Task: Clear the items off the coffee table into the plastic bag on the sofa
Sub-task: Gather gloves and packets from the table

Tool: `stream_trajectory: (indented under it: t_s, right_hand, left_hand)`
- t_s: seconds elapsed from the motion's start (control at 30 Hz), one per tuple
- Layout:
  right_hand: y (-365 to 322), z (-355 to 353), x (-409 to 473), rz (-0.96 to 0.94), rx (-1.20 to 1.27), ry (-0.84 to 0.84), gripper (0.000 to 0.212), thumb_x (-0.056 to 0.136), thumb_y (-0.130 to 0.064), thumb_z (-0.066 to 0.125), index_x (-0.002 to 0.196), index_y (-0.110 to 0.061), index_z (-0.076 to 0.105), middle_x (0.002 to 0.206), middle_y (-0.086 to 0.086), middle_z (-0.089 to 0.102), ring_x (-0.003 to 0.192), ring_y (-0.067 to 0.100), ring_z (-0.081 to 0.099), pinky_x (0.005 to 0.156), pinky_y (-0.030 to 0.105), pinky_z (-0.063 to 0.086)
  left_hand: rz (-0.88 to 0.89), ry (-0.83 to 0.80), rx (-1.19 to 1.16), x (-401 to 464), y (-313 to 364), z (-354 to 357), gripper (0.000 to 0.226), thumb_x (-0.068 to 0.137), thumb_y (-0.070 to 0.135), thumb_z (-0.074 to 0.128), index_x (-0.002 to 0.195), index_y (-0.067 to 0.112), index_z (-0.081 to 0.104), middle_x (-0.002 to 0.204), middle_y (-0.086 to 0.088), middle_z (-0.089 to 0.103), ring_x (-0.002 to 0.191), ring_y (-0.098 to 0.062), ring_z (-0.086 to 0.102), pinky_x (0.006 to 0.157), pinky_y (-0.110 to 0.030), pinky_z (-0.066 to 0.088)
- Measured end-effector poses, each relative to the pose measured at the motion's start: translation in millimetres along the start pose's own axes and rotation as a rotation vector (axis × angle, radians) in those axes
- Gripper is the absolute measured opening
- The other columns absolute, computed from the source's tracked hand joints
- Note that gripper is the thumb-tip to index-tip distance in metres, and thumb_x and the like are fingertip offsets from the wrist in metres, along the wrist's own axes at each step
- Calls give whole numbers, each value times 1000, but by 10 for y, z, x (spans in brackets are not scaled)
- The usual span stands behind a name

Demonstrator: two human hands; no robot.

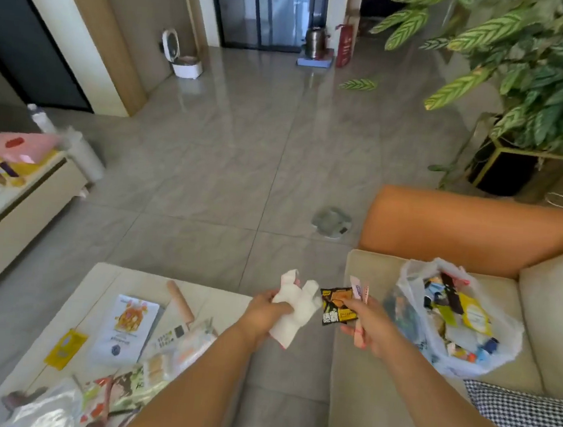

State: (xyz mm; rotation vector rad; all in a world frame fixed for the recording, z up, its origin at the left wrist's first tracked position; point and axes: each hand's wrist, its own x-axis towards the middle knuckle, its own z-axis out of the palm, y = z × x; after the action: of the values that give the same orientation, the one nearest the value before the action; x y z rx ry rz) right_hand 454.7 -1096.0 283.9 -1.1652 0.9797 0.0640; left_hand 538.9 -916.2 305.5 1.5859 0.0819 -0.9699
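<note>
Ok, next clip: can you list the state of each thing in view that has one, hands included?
Left hand: closed on a crumpled white tissue.
Right hand: closed on a black-and-orange snack packet and pink wrappers.
Translucent plastic bag: open on the beige sofa, partly filled.
White printed pouch: lying flat on the pale coffee table.
Yellow sachet: flat at the table's edge.
Wooden rolling pin: lying on the table.

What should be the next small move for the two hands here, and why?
Probably carry the right hand further right and drop its black-and-orange packet into the plastic bag, which sits open on the sofa beside it. Both hands are already full; the left hand grips crumpled white paper, so it could follow.
</note>
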Motion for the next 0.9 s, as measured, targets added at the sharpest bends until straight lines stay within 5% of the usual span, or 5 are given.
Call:
stream_trajectory:
  t_s: [0.13, 0.27, 0.5, 0.67, 0.9]
  right_hand:
    - [-144, -642, 226, 45, 144, 90, 19, 92, -9, 56, 109, -11, 50, 82, 10, 62, 68, 21, 60, 36, 16, 46]
    - [-176, -1289, 436, 54, 271, 239, 15, 89, 0, 58, 102, -7, 55, 76, 12, 62, 53, 20, 63, 40, 22, 51]
    - [-9, -2446, 822, 160, 324, 525, 10, 86, -7, 62, 95, -1, 63, 71, 11, 64, 68, 32, 59, 87, 57, 47]
    - [55, -3042, 1211, 213, 242, 679, 8, 88, -12, 60, 90, -6, 55, 72, 9, 57, 63, 30, 57, 37, 23, 38]
    - [229, -3348, 1924, 126, 55, 613, 30, 87, -14, 58, 117, -10, 56, 104, 17, 67, 91, 34, 62, 82, 44, 52]
  left_hand:
    - [-1, -31, 77, 444, 182, 714, 51, 62, 9, 67, 112, 2, 59, 102, -13, 63, 92, -28, 61, 73, -32, 50]
    - [-57, -125, 115, 853, 251, 1440, 61, 58, 9, 68, 117, -1, 57, 102, -15, 64, 85, -26, 64, 61, -26, 54]
    - [-179, -230, 238, 1376, 166, 2820, 21, 89, 0, 55, 104, 14, 60, 95, -6, 65, 79, -17, 62, 60, -26, 51]
    - [-223, -228, 340, 1791, 22, 3622, 53, 78, 16, 62, 130, 15, 51, 123, -13, 60, 108, -30, 59, 90, -44, 52]
    - [-177, -140, 335, 2557, -301, 4106, 61, 87, 3, 53, 143, 19, 34, 132, -11, 51, 112, -29, 53, 93, -37, 47]
